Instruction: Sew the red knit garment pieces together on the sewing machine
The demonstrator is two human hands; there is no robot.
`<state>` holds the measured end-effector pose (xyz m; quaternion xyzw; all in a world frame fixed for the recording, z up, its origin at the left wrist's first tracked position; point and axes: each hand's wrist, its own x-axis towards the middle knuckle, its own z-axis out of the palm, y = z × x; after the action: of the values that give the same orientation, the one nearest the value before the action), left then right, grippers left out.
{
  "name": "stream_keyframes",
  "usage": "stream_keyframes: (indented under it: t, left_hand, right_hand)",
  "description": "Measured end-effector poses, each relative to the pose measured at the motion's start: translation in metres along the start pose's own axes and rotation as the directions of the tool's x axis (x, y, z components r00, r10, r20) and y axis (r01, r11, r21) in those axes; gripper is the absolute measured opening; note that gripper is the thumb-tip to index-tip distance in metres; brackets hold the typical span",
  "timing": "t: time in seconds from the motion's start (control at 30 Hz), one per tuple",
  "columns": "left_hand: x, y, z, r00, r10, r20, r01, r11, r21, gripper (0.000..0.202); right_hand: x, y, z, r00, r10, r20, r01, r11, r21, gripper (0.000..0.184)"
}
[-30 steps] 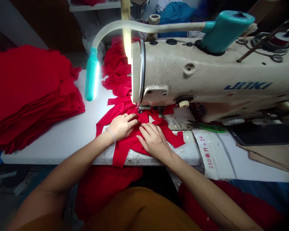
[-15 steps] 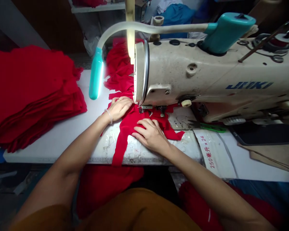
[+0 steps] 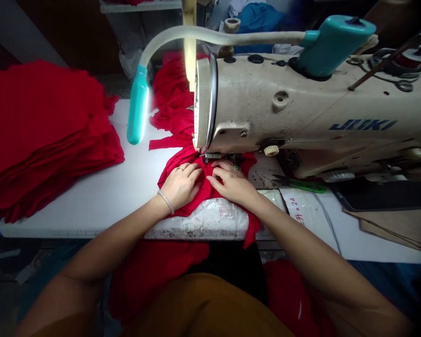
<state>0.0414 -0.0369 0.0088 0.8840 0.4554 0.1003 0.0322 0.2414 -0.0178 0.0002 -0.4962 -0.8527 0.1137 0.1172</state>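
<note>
Working red cloth [image 3: 207, 188] by the front edge of a white table [image 3: 91, 206], under the needle end of a sewing machine [image 3: 245, 98]. Resting left hand [image 3: 183, 185] on the cloth with bent fingers, wearing a ring [image 3: 180, 169] and pale bracelet [image 3: 166, 202]. Curling right hand [image 3: 233, 182] over the cloth beside the needle, with thumb and forefinger close together, too hidden to tell a grip. Trailing one strip over the front edge, below right wrist. Includes a tall red stack [image 3: 45, 131] on the table's left end, a lit teal lamp [image 3: 136, 107], green snips [image 3: 307, 186], and a phone [image 3: 386, 194] toward the right edge.
</note>
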Motion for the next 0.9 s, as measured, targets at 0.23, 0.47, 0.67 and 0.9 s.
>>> stream_keyframes:
  t: [0.23, 0.47, 0.67, 0.9]
  left_hand:
    - [-0.006, -0.017, -0.001, 0.994, -0.094, -0.055, 0.089, 0.992, -0.091, 0.046]
    - [0.003, -0.014, 0.001, 0.997, 0.069, 0.044, -0.063, 0.991, -0.120, 0.048]
    - [0.005, -0.024, 0.004, 0.995, 0.061, 0.085, -0.045, 0.982, -0.181, 0.042]
    - [0.000, -0.030, 0.009, 0.990, 0.139, 0.039, -0.127, 0.967, -0.222, 0.041]
  right_hand:
    - [-0.003, 0.006, 0.017, 0.994, -0.096, -0.058, 0.096, 0.995, 0.006, 0.055]
    - [-0.003, 0.008, 0.019, 0.993, -0.113, -0.042, 0.112, 0.993, -0.031, 0.058]
    - [0.003, 0.010, 0.015, 0.989, -0.148, -0.031, 0.145, 0.987, -0.061, 0.058]
    - [-0.135, 0.108, -0.045, 0.586, 0.088, -0.805, -0.328, 0.935, -0.137, 0.028]
